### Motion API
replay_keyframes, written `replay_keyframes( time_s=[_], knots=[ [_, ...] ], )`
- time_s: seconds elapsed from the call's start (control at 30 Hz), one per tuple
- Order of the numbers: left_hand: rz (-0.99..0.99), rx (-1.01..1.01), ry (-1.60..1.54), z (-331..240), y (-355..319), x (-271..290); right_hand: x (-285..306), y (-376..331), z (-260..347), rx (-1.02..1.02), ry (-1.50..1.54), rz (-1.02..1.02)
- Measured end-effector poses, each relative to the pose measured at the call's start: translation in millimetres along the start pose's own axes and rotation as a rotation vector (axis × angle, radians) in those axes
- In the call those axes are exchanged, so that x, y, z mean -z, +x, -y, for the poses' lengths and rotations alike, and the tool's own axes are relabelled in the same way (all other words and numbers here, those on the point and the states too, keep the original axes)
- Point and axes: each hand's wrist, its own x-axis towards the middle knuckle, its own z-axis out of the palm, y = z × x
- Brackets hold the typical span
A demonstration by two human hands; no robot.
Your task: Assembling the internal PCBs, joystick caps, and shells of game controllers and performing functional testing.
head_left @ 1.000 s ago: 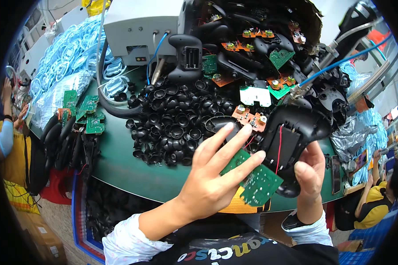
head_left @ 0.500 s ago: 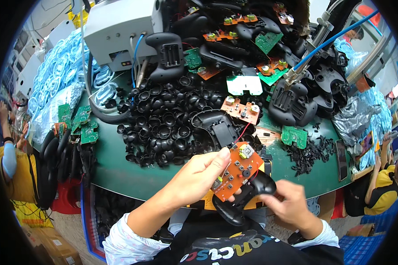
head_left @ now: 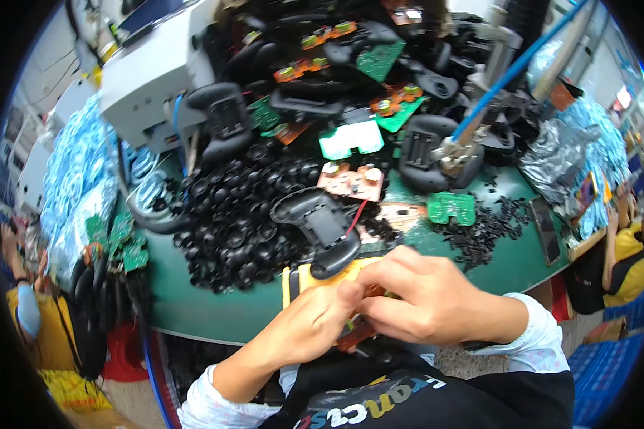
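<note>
Near my lap, my left hand (head_left: 313,318) is closed around an orange circuit board (head_left: 355,334), mostly covered by my fingers. Reaching across from the right, my right hand (head_left: 429,297) bends its fingers in a pinch over the top of that board. Whatever lies between those fingertips is hidden. Just beyond my hands, an opened black game controller shell (head_left: 315,214) rests at the table's near edge on a yellow cloth (head_left: 293,284). A red wire (head_left: 358,218) runs from this shell toward a pale orange circuit board (head_left: 350,182) lying behind it.
Black thumbstick caps (head_left: 229,222) are heaped left of the shell. Small black parts (head_left: 479,239), a green circuit board (head_left: 451,208) and a phone (head_left: 545,232) lie right on the green table (head_left: 193,307). A metal tool with a blue hose (head_left: 522,61) hangs above. Controllers pile up behind.
My right hand has come over from the right and now pinches at the orange board, covering most of it. The view has shifted, so the table things appear further left.
</note>
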Motion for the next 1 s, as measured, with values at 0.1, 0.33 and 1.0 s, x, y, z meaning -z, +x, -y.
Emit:
replay_keyframes(
  time_s=[0.1,0.33,1.0],
  knots=[
    [-0.065,0.096,-0.273,8.8,-8.8,-5.3,-18.1,-7.7,5.0,-0.262,0.156,-0.221],
    [-0.257,0.335,-0.344,26.4,-18.5,4.5,-8.6,-82.7,-10.7,-0.688,0.021,-0.435],
    [-0.323,0.297,-0.561,25.4,-6.9,-23.8,11.4,-87.6,-9.3,-0.636,0.642,-0.138]
  ],
)
